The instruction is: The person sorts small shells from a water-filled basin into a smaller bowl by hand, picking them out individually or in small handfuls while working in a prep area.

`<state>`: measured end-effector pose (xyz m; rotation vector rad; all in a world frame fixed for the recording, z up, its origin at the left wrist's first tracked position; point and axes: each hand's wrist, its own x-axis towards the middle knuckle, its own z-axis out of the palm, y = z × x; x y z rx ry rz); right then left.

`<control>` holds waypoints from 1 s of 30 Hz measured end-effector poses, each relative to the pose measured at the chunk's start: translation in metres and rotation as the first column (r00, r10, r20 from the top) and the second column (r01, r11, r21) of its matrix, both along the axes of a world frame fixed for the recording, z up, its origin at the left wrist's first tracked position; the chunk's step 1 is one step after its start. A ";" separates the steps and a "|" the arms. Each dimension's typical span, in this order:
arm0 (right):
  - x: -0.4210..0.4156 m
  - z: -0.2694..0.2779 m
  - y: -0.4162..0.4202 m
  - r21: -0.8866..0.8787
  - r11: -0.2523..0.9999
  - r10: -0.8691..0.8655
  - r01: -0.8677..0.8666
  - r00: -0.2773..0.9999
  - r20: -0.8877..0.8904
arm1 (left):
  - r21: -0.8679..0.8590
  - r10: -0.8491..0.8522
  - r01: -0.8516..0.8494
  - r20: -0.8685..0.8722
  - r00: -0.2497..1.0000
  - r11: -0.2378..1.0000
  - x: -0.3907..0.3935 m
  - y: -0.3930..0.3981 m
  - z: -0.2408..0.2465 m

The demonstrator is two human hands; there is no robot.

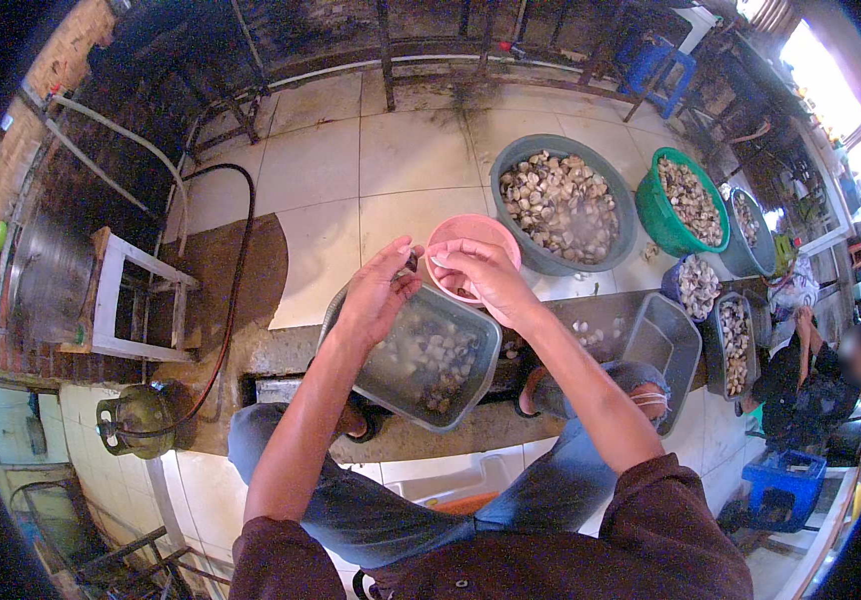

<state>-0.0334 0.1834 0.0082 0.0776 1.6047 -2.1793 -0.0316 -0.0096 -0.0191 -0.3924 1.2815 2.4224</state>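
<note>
Both hands are raised in front of me, close together over the near rim of a pink plastic basin (496,229). Between the thumb and fingers of my left hand (376,294) is a small dark clam (412,262). My right hand (487,277) faces it with thumb and forefinger pinched; a pale spot shows at their tips, too small to tell whether it is a piece of shell. Below my left hand a grey rectangular tub (492,358) holds cloudy water and several clams (442,356). Little of the pink basin's inside shows behind my right hand.
Beyond stand a large round grey tub (502,202) and a green tub (649,214), both full of clams. An oblong grey tub (670,330) lies by my knee. A person (798,375) sits at right. A gas cylinder (147,420) with a hose (239,277) is at left.
</note>
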 end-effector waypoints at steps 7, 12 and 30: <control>0.004 0.003 -0.004 0.003 0.997 -0.077 0.078 0.988 -0.132 | 0.041 -0.042 0.044 -0.046 0.998 0.998 -0.001 0.001 0.000; 0.003 0.005 -0.003 0.086 0.993 -0.068 0.080 0.989 -0.134 | 0.130 -0.088 0.095 -0.063 0.994 0.987 -0.004 -0.001 0.001; 0.007 0.005 -0.006 0.204 0.979 0.070 -0.008 0.951 -0.300 | 0.108 -0.075 0.092 -0.151 0.986 0.990 -0.007 0.004 -0.007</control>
